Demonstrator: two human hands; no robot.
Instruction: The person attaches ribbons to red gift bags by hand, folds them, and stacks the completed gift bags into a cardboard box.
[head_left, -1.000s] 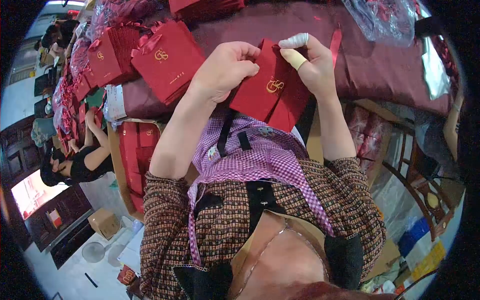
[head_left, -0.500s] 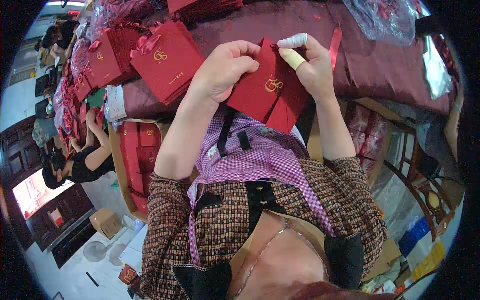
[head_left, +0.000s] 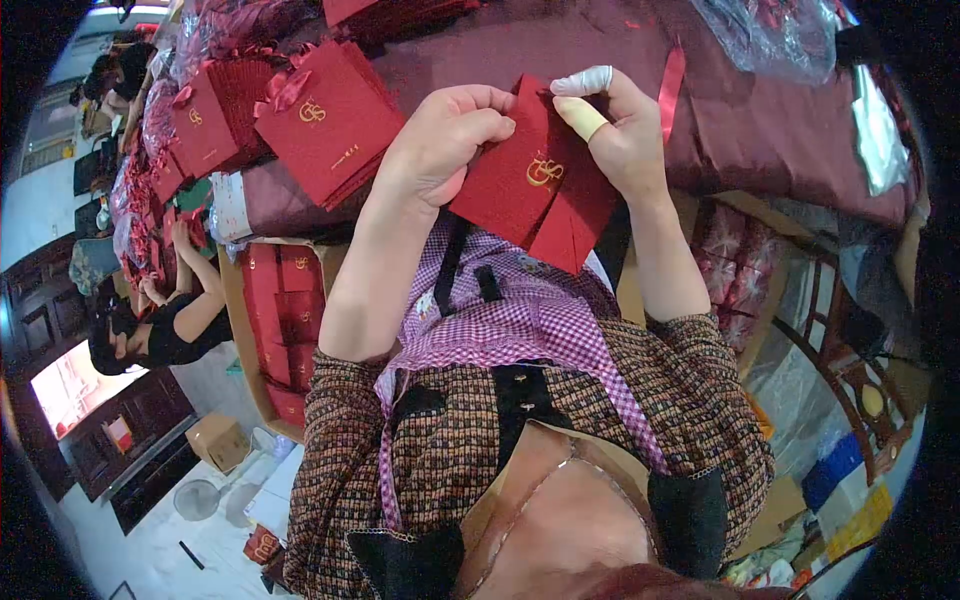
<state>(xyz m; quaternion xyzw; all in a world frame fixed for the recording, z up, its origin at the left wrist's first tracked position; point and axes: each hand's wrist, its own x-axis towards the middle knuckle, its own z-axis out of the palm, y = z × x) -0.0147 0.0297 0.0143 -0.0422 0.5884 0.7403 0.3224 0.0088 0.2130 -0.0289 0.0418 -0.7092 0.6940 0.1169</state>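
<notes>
In the head view, a small red paper gift bag point(head_left: 515, 190) with a gold emblem is held up above my lap. My left hand point(head_left: 450, 130) pinches its upper left edge between thumb and fingers. On the other side, my right hand point(head_left: 620, 130) has thumb and forefinger pressed together at the bag's top edge; whatever small piece lies between those tips is too hidden to make out. A white cover wraps one right fingertip and a yellow one the other. A loose red ribbon point(head_left: 672, 90) lies on the cloth just beyond my right hand.
A stack of red bags with bows point(head_left: 330, 125) lies left on the maroon cloth point(head_left: 780, 150), beside another stack point(head_left: 215, 115). Clear plastic wrap point(head_left: 770, 40) is at the upper right. A carton point(head_left: 240, 330) of red bags stands below the table edge. Another person point(head_left: 180, 325) works at far left.
The bag has shifted very slightly left and down in my hands. Both hands keep nearly the same grip.
</notes>
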